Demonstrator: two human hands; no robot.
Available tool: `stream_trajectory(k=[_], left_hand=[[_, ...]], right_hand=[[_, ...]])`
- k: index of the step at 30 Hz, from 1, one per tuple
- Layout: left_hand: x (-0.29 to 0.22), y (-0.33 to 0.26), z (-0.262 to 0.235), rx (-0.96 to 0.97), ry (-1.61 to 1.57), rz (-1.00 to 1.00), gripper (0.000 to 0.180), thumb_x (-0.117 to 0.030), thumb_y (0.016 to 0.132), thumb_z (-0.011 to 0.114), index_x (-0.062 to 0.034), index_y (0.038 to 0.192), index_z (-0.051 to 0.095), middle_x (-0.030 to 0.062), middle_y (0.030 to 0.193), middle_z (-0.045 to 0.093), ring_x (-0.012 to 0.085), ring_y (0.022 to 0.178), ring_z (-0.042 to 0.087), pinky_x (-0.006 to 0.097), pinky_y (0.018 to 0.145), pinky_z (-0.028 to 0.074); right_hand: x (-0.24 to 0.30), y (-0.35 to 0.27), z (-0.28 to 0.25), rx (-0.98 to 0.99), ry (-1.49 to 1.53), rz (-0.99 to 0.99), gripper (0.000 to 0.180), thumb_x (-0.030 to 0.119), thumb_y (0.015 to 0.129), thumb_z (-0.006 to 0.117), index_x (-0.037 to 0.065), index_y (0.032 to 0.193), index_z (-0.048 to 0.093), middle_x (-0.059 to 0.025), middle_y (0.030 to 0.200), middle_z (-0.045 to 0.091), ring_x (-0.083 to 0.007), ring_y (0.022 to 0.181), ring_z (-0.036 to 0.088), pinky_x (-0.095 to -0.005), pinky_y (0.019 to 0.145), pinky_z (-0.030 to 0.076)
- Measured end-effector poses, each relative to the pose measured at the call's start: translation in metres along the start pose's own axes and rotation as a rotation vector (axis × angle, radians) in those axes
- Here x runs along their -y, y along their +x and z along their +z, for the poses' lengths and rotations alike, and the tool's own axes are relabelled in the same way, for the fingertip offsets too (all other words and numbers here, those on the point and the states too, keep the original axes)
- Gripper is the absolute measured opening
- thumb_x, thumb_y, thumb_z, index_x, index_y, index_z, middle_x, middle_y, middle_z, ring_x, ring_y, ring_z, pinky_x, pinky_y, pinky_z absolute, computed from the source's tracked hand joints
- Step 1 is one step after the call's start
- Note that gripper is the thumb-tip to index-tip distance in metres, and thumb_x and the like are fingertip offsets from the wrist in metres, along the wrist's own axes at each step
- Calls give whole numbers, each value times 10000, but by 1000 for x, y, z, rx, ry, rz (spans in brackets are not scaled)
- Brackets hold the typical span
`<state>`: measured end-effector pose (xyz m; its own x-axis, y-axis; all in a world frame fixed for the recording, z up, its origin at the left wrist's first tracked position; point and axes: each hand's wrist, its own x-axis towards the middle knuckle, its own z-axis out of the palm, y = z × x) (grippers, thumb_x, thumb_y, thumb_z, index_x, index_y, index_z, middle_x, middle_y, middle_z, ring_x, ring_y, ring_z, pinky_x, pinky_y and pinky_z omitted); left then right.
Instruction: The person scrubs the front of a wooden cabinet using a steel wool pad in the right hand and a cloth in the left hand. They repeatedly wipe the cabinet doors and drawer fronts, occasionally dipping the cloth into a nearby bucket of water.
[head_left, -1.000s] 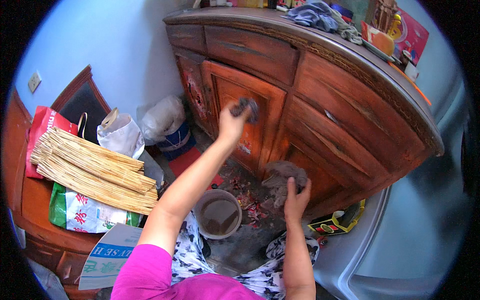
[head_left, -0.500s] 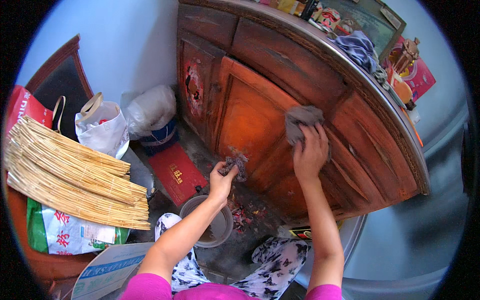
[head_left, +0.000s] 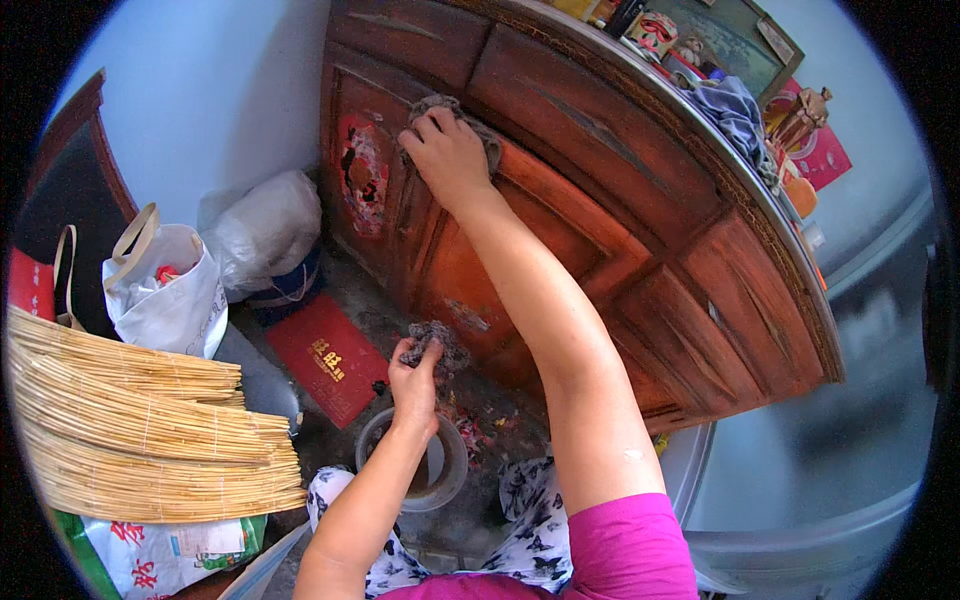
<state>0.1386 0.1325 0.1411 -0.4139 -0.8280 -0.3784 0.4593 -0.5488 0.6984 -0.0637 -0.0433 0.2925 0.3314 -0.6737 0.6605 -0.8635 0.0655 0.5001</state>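
Observation:
My right hand (head_left: 450, 155) presses a grey rag (head_left: 478, 128) flat against the upper part of a reddish-brown wooden cabinet (head_left: 640, 250), near its left door. My left hand (head_left: 412, 375) is lower, holding a second crumpled grey rag (head_left: 436, 338) against the bottom of the cabinet door. Right below my left hand stands a small round bowl (head_left: 440, 470) on the floor. My right forearm crosses the cabinet front diagonally.
A red mat (head_left: 328, 358) lies on the floor by the cabinet. To the left are a white bag with handles (head_left: 165, 290), a grey plastic sack (head_left: 265, 230) and a stack of bamboo slats (head_left: 140, 430). Blue cloth (head_left: 735, 110) and ornaments sit on the cabinet top.
My right hand with its rag has moved up and left across the cabinet front to the upper left door. My left hand stays low by the bowl.

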Motion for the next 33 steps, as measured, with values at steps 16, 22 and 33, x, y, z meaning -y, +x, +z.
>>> stream_trajectory(k=[16, 22, 33], left_hand=[[-1, -10, -11, -18, 26, -92, 398, -232, 947, 820, -80, 1270, 644, -14, 1087, 691, 76, 848, 592, 251, 641, 426], [-11, -14, -3, -24, -12, -127, 298, -258, 961, 804, -116, 1192, 681, -52, 998, 693, 55, 760, 570, 229, 594, 419], [1, -8, -4, -4, -51, -213, 280, -257, 965, 803, -145, 1189, 678, -48, 986, 675, 66, 707, 526, 224, 572, 413]], right_hand=[[-24, -205, -183, 225, -208, 464, 491, 15, 800, 758, 244, 1230, 700, -48, 1154, 623, -346, 1187, 579, -447, 865, 611], [-12, -281, -207, 581, 256, 614, 485, -35, 771, 744, 188, 1201, 711, -124, 1173, 606, -384, 1209, 552, -521, 986, 533], [-25, -233, -164, 36, -27, 416, 526, -129, 691, 700, 176, 1119, 720, -74, 1217, 627, -381, 1208, 566, -511, 993, 523]])
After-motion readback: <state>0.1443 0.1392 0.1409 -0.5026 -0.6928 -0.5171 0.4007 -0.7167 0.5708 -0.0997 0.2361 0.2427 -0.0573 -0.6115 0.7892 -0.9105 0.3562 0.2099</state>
